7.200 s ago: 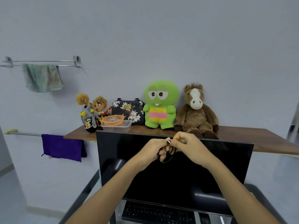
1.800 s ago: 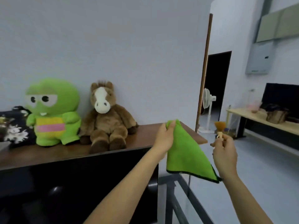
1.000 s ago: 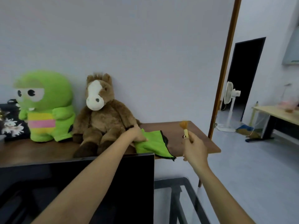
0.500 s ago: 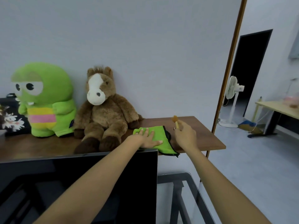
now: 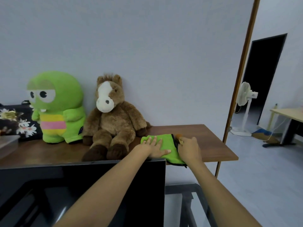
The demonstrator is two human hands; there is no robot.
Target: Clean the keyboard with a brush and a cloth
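A brown wooden shelf [image 5: 213, 145] runs along the wall. From its left end sit a floral black bag [image 5: 14, 122], a green plush [image 5: 55, 108] and a brown plush horse [image 5: 111, 122] (all upright). A green cloth [image 5: 170, 141] lies flat near the front edge, toward the right end.

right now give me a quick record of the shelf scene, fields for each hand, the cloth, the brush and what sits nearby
left hand: flat, palm down on the cloth, fingers spread
right hand: closed around the brush at the cloth's right edge
cloth: green, dark trim, lying on the wooden shelf
brush: small, orange bristles showing, handle mostly hidden
nearby: brown plush horse left of the cloth, green plush further left
foreground: dark monitor below the shelf
keyboard: not in view
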